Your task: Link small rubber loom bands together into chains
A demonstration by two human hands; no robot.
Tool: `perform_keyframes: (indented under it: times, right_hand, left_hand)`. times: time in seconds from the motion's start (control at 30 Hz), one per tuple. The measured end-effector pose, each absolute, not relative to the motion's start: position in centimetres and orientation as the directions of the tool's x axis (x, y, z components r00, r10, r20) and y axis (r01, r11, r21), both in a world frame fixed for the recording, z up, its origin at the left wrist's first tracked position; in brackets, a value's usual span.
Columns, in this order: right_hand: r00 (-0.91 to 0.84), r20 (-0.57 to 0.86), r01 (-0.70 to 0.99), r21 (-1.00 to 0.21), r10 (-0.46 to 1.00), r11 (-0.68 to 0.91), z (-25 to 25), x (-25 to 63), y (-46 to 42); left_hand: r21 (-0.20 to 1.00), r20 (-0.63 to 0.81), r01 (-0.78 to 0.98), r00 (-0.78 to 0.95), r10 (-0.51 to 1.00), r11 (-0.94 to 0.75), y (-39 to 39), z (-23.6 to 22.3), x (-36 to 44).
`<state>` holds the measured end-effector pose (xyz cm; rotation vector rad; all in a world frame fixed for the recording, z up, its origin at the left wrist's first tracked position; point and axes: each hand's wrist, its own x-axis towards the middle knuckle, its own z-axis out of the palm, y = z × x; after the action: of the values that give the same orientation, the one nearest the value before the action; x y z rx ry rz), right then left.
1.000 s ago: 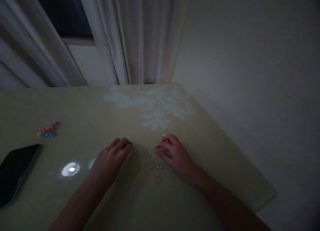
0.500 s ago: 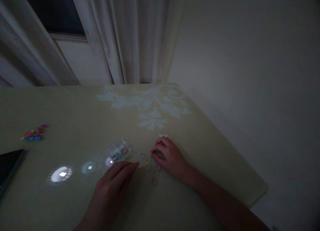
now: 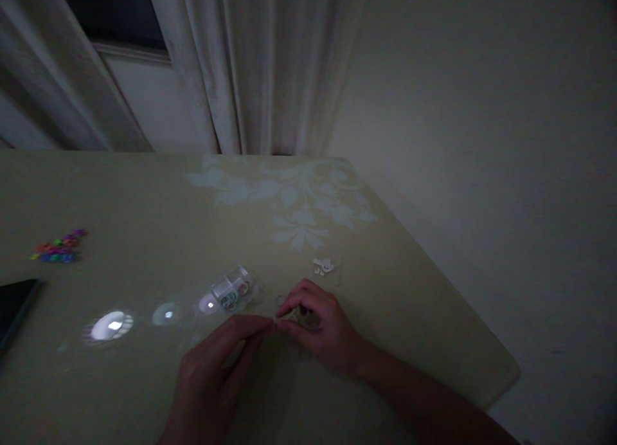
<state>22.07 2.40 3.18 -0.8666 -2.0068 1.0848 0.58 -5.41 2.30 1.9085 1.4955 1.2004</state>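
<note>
With the fingertips of our left hand (image 3: 219, 352) and right hand (image 3: 332, 326) close together, we cannot tell whether they grasp anything. Just beyond, we see a pale ring (image 3: 277, 299) and a clear box (image 3: 235, 289) holding coloured rings (image 3: 229, 301), then white pieces (image 3: 326, 265) nearer the counter's (image 3: 409, 303) right edge.

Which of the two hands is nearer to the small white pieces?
Right: the right hand is just below the small white pieces in the picture; the left hand is lower and farther left.

From my head, the one camera looks forward and down, near above the bench (image 3: 144, 207), towards the curtain (image 3: 255, 65) beyond.
</note>
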Motion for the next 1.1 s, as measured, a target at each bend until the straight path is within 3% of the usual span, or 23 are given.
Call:
perform_keyframes:
  times: [0.2,0.37,0.47,0.6,0.77,0.93,1.1]
  right_hand:
    - [-0.571,0.233,0.478,-0.685,0.787,0.55,1.1,22.2,3.8]
    - [-0.667,0.196,0.505,-0.59,0.718,0.63,1.6,22.0,3.7]
    - [-0.67,0.203,0.417,-0.693,0.714,0.588,2.5,22.1,3.3]
    - [-0.641,0.162,0.16,-0.928,0.75,0.336,3.7,22.0,2.3]
    - [-0.654,0.108,0.043,-0.983,0.748,0.179,4.5,22.3,2.4]
    - [-0.719,0.06,0.297,-0.874,0.693,0.384,5.1,25.4,5.2]
    - [-0.769,-0.074,0.47,-0.74,0.635,0.482,5.2,26.9,5.9]
  left_hand:
    - [0.842,0.314,0.498,-0.143,0.939,-0.206,-4.5,2.7,0.4]
    - [0.866,0.279,0.467,-0.15,0.949,-0.181,-4.5,3.2,0.6]
    - [0.864,0.301,0.449,-0.097,0.949,-0.228,-4.4,3.5,0.5]
    - [0.809,0.443,0.442,-0.028,0.896,-0.387,-4.3,3.5,0.6]
    - [0.825,0.423,0.41,0.011,0.906,-0.39,-4.6,3.7,1.2]
    - [0.893,0.282,0.391,-0.099,0.954,-0.224,-5.0,3.9,1.4]
    - [0.896,0.283,0.383,-0.105,0.953,-0.224,-5.1,3.5,1.0]
